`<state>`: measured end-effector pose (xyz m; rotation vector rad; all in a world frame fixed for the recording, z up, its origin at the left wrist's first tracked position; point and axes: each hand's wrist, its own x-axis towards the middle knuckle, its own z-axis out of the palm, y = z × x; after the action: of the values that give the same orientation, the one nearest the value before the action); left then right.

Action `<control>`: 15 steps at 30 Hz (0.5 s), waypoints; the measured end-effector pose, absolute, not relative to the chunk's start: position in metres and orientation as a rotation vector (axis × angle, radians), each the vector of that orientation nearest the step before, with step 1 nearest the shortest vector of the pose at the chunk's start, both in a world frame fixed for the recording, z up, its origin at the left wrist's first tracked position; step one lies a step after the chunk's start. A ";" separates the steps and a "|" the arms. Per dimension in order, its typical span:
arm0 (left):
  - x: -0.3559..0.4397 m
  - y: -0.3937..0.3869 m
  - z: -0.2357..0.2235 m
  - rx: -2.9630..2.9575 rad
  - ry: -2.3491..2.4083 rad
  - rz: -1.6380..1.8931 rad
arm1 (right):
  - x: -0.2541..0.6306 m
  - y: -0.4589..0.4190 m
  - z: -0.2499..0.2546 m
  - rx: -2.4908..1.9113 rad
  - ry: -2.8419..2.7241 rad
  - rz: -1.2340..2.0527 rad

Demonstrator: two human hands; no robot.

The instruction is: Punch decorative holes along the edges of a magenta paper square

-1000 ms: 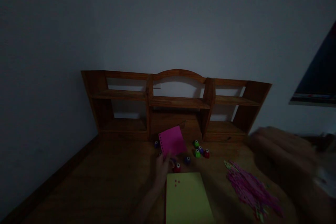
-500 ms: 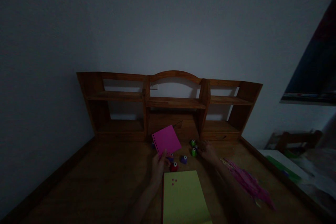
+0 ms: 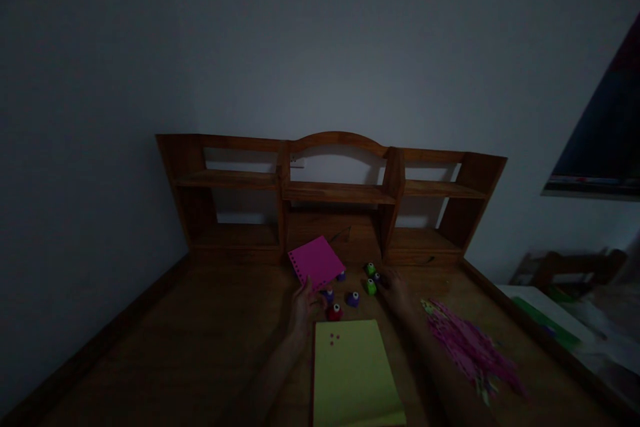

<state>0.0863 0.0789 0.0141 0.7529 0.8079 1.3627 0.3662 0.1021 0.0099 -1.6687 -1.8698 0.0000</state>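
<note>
The scene is dim. My left hand [image 3: 305, 305] pinches the near corner of a pink paper sheet [image 3: 316, 261] with a row of punched holes along one edge, held tilted above the wooden desk [image 3: 200, 333]. My right hand [image 3: 396, 290] rests with fingers curled over something small beside the green punches [image 3: 371, 278]; what it covers is hidden. Purple punches [image 3: 353, 298] and a red punch [image 3: 335, 311] lie between my hands. A yellow sheet stack [image 3: 354, 373] with a few small holes lies just in front of me.
A wooden shelf unit [image 3: 330, 197] stands along the desk's back against a white wall. A heap of pink paper strips [image 3: 467, 348] lies at right. Beyond the desk's right edge are a chair back [image 3: 570, 267] and a white surface with a green item.
My right hand came in from the right, blurred at first, and settled by the green punches where a red punch had been visible. The pink sheet stays in my left hand, tilted slightly lower.
</note>
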 end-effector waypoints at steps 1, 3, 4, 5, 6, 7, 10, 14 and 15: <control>0.086 0.079 0.014 0.745 0.803 1.358 | 0.365 0.100 0.011 -1.684 -1.868 -0.004; 0.086 0.078 0.014 0.743 0.798 1.353 | 0.364 0.095 0.013 -1.722 -1.852 -0.002; 0.086 0.078 0.015 0.751 0.795 1.349 | 0.363 0.092 0.015 -1.738 -1.845 0.005; 0.086 0.077 0.016 0.763 0.790 1.344 | 0.362 0.090 0.016 -1.740 -1.848 0.012; 0.086 0.076 0.017 0.778 0.786 1.341 | 0.362 0.089 0.017 -1.733 -1.855 0.017; 0.086 0.074 0.018 0.793 0.782 1.339 | 0.362 0.087 0.017 -1.725 -1.862 0.018; 0.087 0.070 0.021 0.835 0.774 1.339 | 0.362 0.085 0.018 -1.696 -1.887 -0.002; 0.091 0.063 0.025 0.884 0.797 1.318 | 0.362 0.084 0.019 -1.659 -1.916 -0.003; 0.093 0.060 0.026 0.890 0.805 1.313 | 0.362 0.084 0.020 -1.662 -1.924 0.007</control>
<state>0.0930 0.0604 0.0257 0.8901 0.8049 1.3133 0.3623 0.0840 0.0198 -1.6617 -1.9241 0.0071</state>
